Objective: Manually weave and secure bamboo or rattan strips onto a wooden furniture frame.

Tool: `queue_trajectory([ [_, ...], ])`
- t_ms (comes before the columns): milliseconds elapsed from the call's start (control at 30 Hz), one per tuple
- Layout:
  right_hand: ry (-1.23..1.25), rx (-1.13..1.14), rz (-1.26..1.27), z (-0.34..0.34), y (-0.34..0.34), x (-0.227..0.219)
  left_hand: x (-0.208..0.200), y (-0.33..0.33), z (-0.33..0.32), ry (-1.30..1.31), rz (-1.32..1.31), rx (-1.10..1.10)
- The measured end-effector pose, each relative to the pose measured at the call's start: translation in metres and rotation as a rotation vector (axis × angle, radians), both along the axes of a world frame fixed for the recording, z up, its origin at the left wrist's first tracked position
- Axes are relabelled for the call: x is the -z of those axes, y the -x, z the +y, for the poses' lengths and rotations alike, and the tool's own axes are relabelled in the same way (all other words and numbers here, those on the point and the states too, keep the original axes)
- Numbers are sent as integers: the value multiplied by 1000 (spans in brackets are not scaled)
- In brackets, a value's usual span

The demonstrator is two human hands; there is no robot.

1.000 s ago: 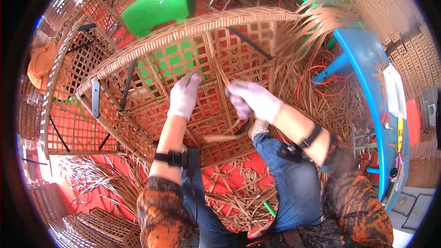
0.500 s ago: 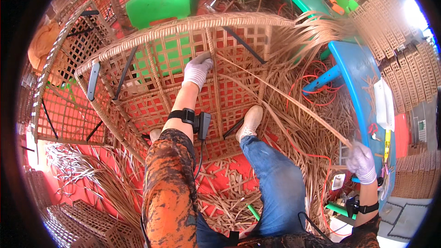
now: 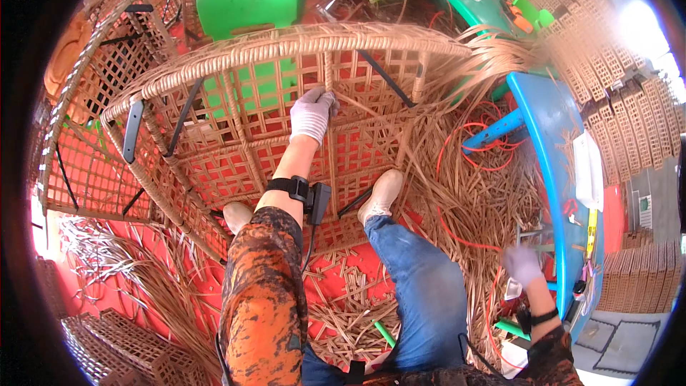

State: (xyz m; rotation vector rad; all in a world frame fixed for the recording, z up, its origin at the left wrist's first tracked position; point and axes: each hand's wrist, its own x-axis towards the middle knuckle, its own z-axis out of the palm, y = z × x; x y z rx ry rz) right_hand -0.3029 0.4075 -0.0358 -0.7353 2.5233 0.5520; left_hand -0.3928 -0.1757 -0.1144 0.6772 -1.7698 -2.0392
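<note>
A large tan woven rattan frame [image 3: 279,48] stands tilted in front of me, with an open lattice and dark metal braces. My gloved left hand [image 3: 313,114] is closed around an upright wrapped bar [image 3: 329,75] in the middle of its lattice; a short piece of strand [image 3: 357,104] shows just right of the fingers. Out to the right, my gloved right hand [image 3: 523,264] is smeared by motion, so its fingers cannot be read. Loose strands [image 3: 493,53] fan out from the frame's right end.
A blue plastic table or stool [image 3: 543,136] stands at my right, with a white tray [image 3: 587,171] on it. Behind the frame is a green chair [image 3: 250,0]. Long strands [image 3: 471,186] and an orange cord [image 3: 446,225] lie over the red floor. Another woven frame [image 3: 100,136] stands left.
The long strand stretched between the frame and my right hand no longer shows. My right hand has moved left and slightly down. My left hand sits slightly lower on the bar.
</note>
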Motion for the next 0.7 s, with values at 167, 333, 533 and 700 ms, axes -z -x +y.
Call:
queue_trajectory([
  [167, 951, -444, 367, -277, 85, 1, -14, -28, 2, 47, -14, -57],
  [333, 1067, -242, 220, -438, 140, 36, -15, -22, 9, 256, -61, -119],
  [533, 998, -114, -67, -455, 161, 34, -28, -20, 7, 210, -139, -37],
  [700, 1012, -137, -20, -433, 156, 26, -15, -13, 2, 199, -149, -20],
])
